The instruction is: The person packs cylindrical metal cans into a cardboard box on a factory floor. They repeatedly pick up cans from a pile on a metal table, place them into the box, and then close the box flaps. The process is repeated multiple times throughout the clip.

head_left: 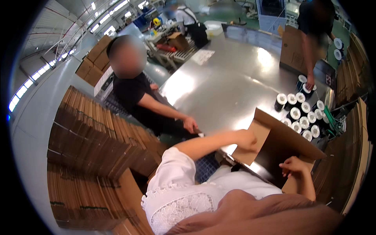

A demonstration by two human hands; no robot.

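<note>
Head view: the left hand [246, 140] curls at the left flap [261, 135] of an open carton [289, 137], grip unclear; the right hand's [293, 166] fingers bend loosely, apparently empty. The carton lies between both, long side slanting down rightward, spools [304, 123] beyond on the worktop [219, 88].

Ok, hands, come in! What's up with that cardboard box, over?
Left hand curled at left flap. Right hand at box's right end, fingers bent. Cardboard box open-topped. White-ended spools clustered just beyond.
</note>
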